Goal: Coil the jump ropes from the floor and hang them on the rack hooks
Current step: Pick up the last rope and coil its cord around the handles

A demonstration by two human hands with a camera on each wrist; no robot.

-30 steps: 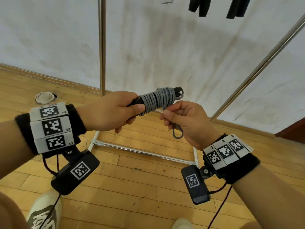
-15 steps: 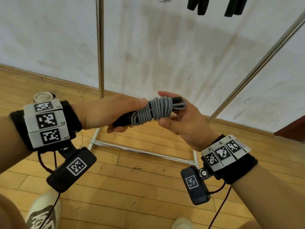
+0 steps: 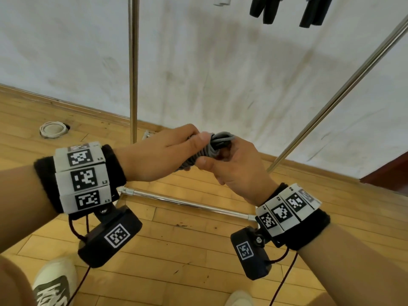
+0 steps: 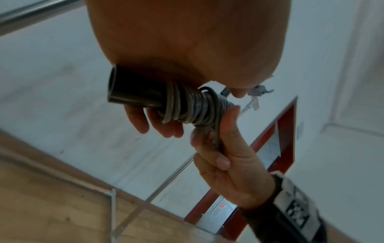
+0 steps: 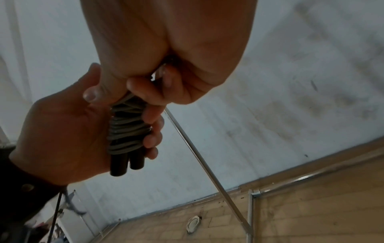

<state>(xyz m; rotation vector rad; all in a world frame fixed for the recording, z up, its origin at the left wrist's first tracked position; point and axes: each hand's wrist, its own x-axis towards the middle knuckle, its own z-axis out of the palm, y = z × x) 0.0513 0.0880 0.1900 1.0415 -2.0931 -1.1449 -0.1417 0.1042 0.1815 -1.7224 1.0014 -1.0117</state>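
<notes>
A grey jump rope (image 3: pixel 210 146) (image 4: pixel 193 108) (image 5: pixel 126 129) is wound in tight turns around its two black handles (image 5: pixel 126 162) (image 4: pixel 129 92). My left hand (image 3: pixel 163 155) (image 5: pixel 62 134) grips the wound bundle, thumb on top. My right hand (image 3: pixel 234 166) (image 4: pixel 220 156) pinches the rope's free end at the bundle's far end, thumb pressed on the coils. Both hands meet in front of the metal rack (image 3: pixel 133 69), about waist height above the floor. Much of the bundle is hidden by fingers in the head view.
The rack's upright pole, a slanted bar (image 3: pixel 344 85) and a floor bar (image 3: pixel 185 203) stand against a white wall. Black handles of other ropes (image 3: pixel 265 7) hang at the top. A round white fitting (image 3: pixel 53 129) sits in the wood floor; my shoes (image 3: pixel 55 283) are below.
The bundle has tilted and turned away from me, and my hands have closed in together over it. The dangling rope loop seen a second ago is now tucked under my right hand.
</notes>
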